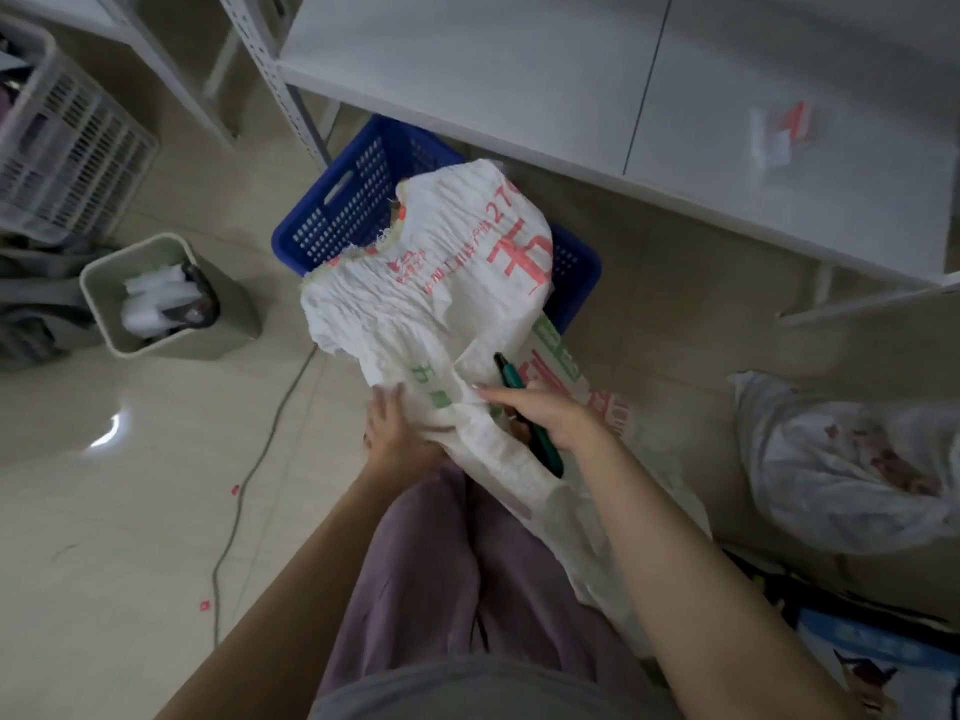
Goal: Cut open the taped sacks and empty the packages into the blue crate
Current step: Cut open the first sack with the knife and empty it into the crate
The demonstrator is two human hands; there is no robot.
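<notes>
A pale green bin (218,335) stood on the floor at the left. The left hand (392,428) gripped the white sack (441,293), fingers curled into its cloth. The sack's torn mouth lay over the blue crate (353,200), under a white shelf (519,70). The right hand (550,415) held a green-handled cutter (545,449) against the sack, fingers closed round it. A second sack (841,459) sat well apart at the right.

Dim, soft indoor light, glare patch on the glossy floor (106,426), wide-angle bending and blur throughout.
</notes>
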